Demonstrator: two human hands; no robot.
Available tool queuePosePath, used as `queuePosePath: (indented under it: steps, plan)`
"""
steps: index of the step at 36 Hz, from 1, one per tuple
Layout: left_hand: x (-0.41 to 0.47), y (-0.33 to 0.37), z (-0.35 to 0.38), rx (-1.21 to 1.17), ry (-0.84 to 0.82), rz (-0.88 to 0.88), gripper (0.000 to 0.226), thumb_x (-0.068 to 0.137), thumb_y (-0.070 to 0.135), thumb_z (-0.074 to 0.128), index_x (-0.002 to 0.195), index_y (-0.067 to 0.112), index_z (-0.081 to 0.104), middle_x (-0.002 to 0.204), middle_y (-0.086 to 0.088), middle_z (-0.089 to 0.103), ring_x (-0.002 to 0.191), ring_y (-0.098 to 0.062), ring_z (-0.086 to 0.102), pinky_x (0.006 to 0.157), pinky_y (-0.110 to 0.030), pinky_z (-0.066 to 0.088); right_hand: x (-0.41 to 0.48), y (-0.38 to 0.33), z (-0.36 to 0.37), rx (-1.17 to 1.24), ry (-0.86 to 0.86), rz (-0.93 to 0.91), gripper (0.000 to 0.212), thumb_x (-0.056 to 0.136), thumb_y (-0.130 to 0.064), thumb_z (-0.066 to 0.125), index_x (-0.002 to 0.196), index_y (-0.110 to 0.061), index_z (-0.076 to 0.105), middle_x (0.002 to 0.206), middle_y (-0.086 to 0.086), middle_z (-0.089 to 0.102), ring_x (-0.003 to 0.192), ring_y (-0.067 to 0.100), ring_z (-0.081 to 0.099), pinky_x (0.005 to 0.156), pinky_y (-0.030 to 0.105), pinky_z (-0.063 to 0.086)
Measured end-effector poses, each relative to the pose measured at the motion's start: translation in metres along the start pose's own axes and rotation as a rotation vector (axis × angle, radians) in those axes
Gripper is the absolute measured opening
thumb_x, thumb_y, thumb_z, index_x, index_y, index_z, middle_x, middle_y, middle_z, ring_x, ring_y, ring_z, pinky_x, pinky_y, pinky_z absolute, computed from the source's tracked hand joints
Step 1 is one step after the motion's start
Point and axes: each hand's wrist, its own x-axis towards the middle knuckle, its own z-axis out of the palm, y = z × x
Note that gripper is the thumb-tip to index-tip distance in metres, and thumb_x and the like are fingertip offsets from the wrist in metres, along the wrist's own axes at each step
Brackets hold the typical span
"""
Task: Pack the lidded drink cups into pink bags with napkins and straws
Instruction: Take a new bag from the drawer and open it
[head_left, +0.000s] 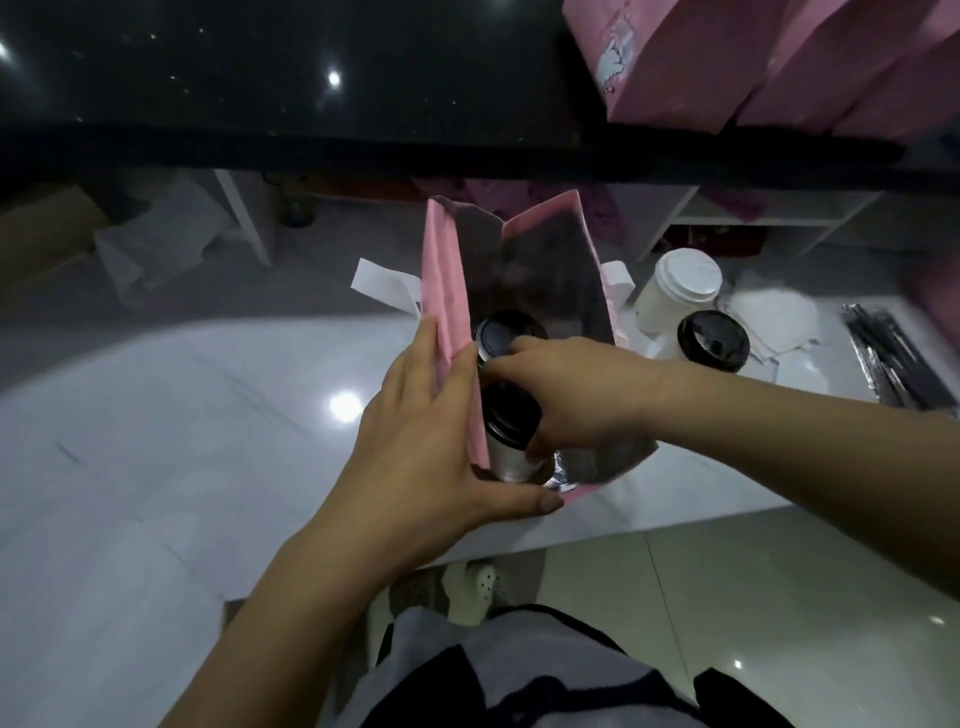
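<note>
My left hand (415, 431) lies flat on the outside of the pink bag (447, 280). Its fingers (426, 353) are straight and together against the left wall and the thumb runs along the near bottom edge, because the bag stands open on the desk (208, 415) and would, I think, lean or fold shut without a brace. My right hand (576, 395) is down inside the mouth, its fingers (537, 449) curled round the held cup (511, 415) just below its black lid, gripping from the right to keep it close to upright. That cup is in the near half of the bag, since the far half is taken by 1 packed cup (506, 332), black lid up; the 2 lids are just beside each other, perhaps touching. I cannot see whether the held cup rests on the bottom. On the desk to the right wait a white-lidded cup (680, 291), a black-lidded cup (714, 340), napkins (774, 312) and straws (883, 358), near enough for my right hand.
</note>
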Motion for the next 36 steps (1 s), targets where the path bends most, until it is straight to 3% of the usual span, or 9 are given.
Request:
queuePosePath:
  steps: [9,14,18,25,36]
  plan:
    - [-0.001,-0.001,0.001,0.024,0.012,-0.016,0.131,0.058,0.082,0.065,0.156,0.036,-0.009,0.159,0.017,-0.029,0.149,-0.008,-0.015,0.121,-0.036,0.007,0.006,0.01,0.025,0.052,0.033,0.024,0.085,0.063,-0.033,0.088,0.137,-0.032,0.045,0.12,0.001,0.049,0.105,0.026,0.058,0.086,0.043,0.053]
    - [-0.004,0.003,0.001,0.035,-0.012,-0.009,0.127,0.058,0.084,0.055,0.155,0.036,-0.01,0.158,0.016,-0.032,0.148,-0.006,-0.016,0.121,-0.034,0.005,-0.003,0.01,0.036,-0.048,0.109,-0.024,0.08,0.075,-0.027,0.078,0.143,-0.029,0.036,0.126,0.005,0.039,0.115,0.028,0.043,0.085,0.044,0.051]
    - [-0.005,0.005,0.004,0.042,-0.025,0.001,0.129,0.052,0.09,0.046,0.155,0.037,-0.01,0.158,0.016,-0.032,0.149,-0.007,-0.016,0.122,-0.035,0.006,-0.005,0.012,0.045,-0.075,0.071,-0.029,0.08,0.078,-0.027,0.079,0.145,-0.028,0.035,0.133,0.007,0.036,0.119,0.03,0.039,0.087,0.042,0.05]
    - [-0.004,-0.003,0.003,0.03,0.001,0.012,0.124,0.057,0.082,0.061,0.154,0.044,-0.008,0.16,0.018,-0.026,0.149,-0.006,-0.012,0.121,-0.035,0.009,-0.005,0.019,0.035,-0.021,0.013,-0.031,0.067,0.079,-0.022,0.074,0.138,-0.034,0.047,0.124,0.002,0.047,0.11,0.028,0.049,0.091,0.042,0.047]
    - [-0.006,-0.003,0.006,0.049,0.006,0.025,0.123,0.058,0.084,0.056,0.154,0.042,-0.008,0.161,0.016,-0.025,0.149,-0.006,-0.012,0.121,-0.035,0.009,0.001,0.016,0.046,-0.05,-0.001,-0.058,0.054,0.08,-0.013,0.071,0.13,-0.029,0.056,0.123,0.003,0.048,0.109,0.028,0.049,0.085,0.042,0.05]
